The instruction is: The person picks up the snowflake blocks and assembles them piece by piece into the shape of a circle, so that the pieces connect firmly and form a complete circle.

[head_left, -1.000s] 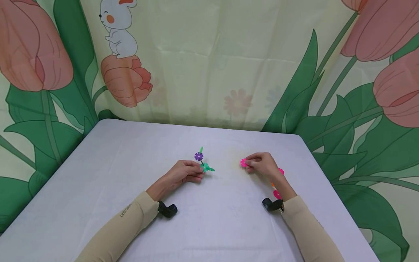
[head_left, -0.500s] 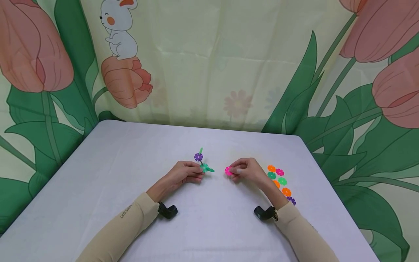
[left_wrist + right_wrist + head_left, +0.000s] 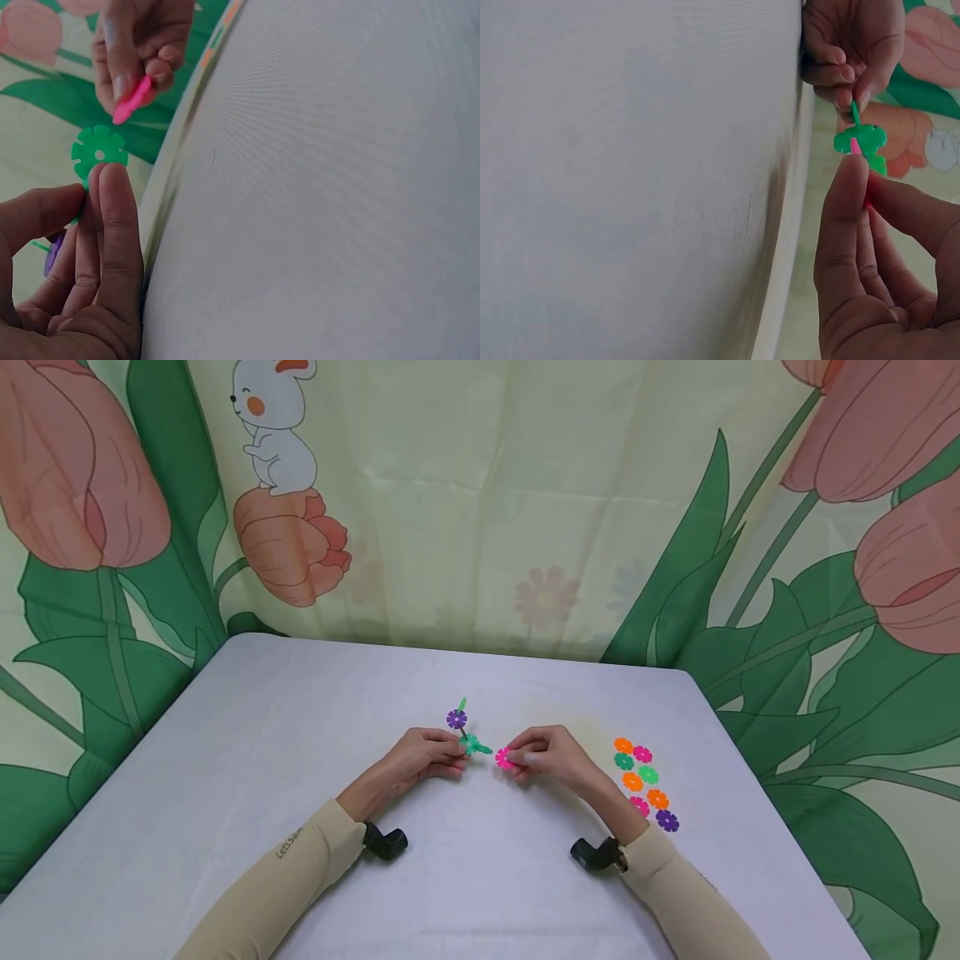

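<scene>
Between thumb and fingers my left hand (image 3: 422,755) pinches a small assembly of notched plastic snowflake discs. In the left wrist view a green disc (image 3: 99,153) stands out beyond the fingertips, and part of a purple disc (image 3: 53,255) shows behind the hand. From the head view, the purple disc (image 3: 457,719) sits above the green ones (image 3: 471,744), topped by a light green disc (image 3: 462,703) seen edge-on. A single pink disc (image 3: 503,757) is pinched by my right hand (image 3: 551,755), close to the right of the assembly. Its edge (image 3: 856,145) overlaps the green disc in the right wrist view.
Several loose discs lie to the right on the white-covered table (image 3: 360,693), among them an orange disc (image 3: 633,782), a light green disc (image 3: 648,774) and a purple disc (image 3: 667,820). A printed curtain (image 3: 480,510) hangs behind the table.
My right hand has moved left with the pink disc, bringing it near the assembly and uncovering the loose discs. The left hand has stayed almost still.
</scene>
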Available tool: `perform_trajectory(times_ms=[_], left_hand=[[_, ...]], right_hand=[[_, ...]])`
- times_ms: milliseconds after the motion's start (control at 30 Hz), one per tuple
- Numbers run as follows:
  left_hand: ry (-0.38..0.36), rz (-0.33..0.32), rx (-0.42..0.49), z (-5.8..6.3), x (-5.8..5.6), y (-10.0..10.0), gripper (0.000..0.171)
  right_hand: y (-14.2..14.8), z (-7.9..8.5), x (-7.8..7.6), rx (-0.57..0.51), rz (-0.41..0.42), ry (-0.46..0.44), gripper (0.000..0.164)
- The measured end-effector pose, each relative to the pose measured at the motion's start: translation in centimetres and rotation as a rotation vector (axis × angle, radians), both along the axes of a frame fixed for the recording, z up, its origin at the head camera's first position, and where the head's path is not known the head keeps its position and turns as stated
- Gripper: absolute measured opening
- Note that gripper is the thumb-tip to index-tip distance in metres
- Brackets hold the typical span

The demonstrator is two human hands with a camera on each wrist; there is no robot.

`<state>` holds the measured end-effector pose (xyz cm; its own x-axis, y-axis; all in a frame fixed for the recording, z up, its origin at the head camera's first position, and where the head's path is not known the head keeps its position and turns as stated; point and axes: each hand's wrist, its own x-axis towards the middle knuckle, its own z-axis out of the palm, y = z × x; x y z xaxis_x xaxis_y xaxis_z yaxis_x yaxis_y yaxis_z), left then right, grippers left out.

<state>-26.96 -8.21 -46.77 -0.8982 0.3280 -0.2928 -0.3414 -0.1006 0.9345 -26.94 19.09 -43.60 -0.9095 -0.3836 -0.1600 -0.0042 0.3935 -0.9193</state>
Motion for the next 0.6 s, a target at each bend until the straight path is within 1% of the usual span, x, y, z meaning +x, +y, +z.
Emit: perform_trajectory(times_ms=[267, 600], left_hand=[[0.005, -0.001, -0.019, -0.07, 0.0, 0.09, 0.018], [0.019, -0.016, -0.012, -0.02, -0.03, 0.02, 0.02]], right_hand=[[-0.58, -0.2, -0.13, -0.01, -0.007, -0.005, 0.025], [-0.77, -0.17, -0.21, -0.029, 0.016, -0.01, 0.023]])
